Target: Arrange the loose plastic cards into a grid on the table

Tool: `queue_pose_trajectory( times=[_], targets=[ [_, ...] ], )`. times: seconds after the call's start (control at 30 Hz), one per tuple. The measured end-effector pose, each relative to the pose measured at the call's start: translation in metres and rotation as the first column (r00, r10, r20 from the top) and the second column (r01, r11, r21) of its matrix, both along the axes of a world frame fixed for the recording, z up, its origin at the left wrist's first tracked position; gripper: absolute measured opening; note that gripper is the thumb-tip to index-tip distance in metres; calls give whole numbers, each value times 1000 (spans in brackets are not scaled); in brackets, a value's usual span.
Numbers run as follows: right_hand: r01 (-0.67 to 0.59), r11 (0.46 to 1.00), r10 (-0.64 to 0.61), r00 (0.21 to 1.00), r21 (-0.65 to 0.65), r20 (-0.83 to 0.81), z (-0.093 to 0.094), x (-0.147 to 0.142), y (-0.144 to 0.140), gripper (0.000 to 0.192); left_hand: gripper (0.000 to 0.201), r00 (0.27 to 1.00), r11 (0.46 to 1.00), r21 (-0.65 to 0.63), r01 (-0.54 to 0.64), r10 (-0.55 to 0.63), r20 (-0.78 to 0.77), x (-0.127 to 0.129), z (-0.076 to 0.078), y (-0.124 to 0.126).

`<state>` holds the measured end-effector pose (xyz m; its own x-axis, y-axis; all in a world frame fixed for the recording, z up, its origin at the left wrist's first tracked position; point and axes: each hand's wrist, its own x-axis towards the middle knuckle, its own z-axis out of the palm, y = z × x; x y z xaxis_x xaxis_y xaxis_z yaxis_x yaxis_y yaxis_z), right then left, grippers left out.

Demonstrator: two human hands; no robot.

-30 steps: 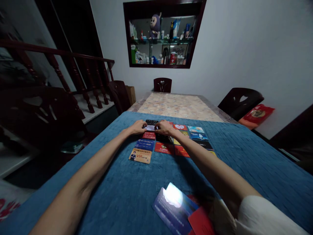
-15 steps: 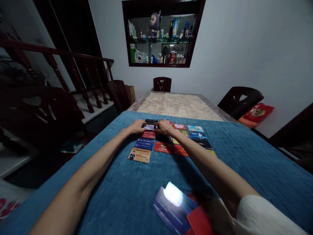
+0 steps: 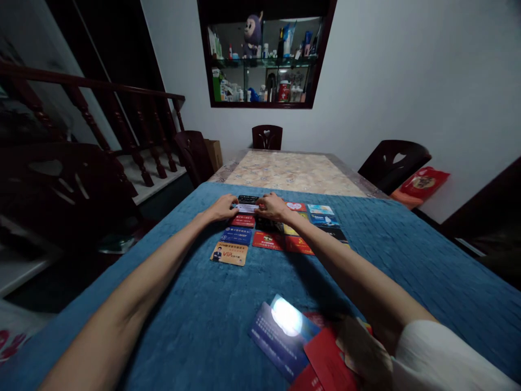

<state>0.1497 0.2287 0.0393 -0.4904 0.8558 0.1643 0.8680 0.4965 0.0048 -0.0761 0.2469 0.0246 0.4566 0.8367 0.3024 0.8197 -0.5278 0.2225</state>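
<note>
A: Both arms stretched out over the blue cloth (image 3: 407, 255). Left hand (image 3: 222, 208) and right hand (image 3: 277, 207) meet on one pale card (image 3: 247, 208), fingertips pinching its short ends. It lies flat at the far end of the left-hand column, toward the cloth's far edge.

B: Gripping it or just touching?

A: Fingers curled onto it from both sides; a light pinch, I'd say. Neither hand is clenched, neither is free. My read: the card is being squared into line with the rest of the grid.

B: So what does the next move want?

A: Small nudges only, I'd judge. A black card (image 3: 248, 199) sits just beyond it and a red card (image 3: 243, 220) just nearer, so a slide either way would overlap a neighbour.

B: Count?

A: Left column, near to far: one orange VIP card (image 3: 229, 253), one dark blue card (image 3: 236, 235), the red one, the pale one, the black one. Five. To the right, further columns; I make out roughly eight faces, some hidden under the right forearm, so no firm total.

B: And the near edge?

A: A loose heap: one navy card (image 3: 273, 347) catching a bright glare, at least two red ones partly beneath it. Three chairs visible round the table.
</note>
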Motion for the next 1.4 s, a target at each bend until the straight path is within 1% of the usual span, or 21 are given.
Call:
queue_pose_trajectory(
  times=[0.13, 0.3, 0.43, 0.63, 0.8, 1.03, 1.2, 1.27, 1.4],
  targets=[
    [6, 1000, -5, 1000, 17, -8, 12, 6, -17, 29, 22, 1000, 999, 34, -4, 3, 30, 1, 6, -9],
    [5, 999, -5, 1000, 36, -15, 24, 20, -37, 24, 21, 996, 994, 111, 14, -23, 82, 8, 12, -25],
    [25, 998, -24, 1000, 50, -19, 30, 35, -53, 27, 20, 992, 987, 147, 60, -75, 97, 19, 14, -41],
    [47, 996, -45, 998, 73, -35, 32, 61, -80, 28, 20, 984, 974, 189, 128, -149, 102, 43, 15, -74],
    [53, 995, -50, 998, 85, -42, 30, 85, -104, 27, 19, 968, 960, 193, 202, -226, 109, 65, 15, -101],
    [56, 994, -51, 997, 90, -62, 24, 120, -142, 27, 16, 915, 919, 190, 345, -375, 152, 103, 18, -144],
    [45, 994, -32, 992, 104, -119, 12, 148, -167, 22, 16, 884, 895, 133, 425, -442, 149, 132, 18, -174],
    [32, 994, -15, 988, 108, -157, 6, 158, -177, 21, 16, 867, 876, 120, 467, -481, 133, 143, 17, -184],
    [55, 990, -27, 978, 130, -206, -2, 177, -199, 21, 17, 826, 832, 136, 538, -552, 115, 166, 14, -201]
  ],
)
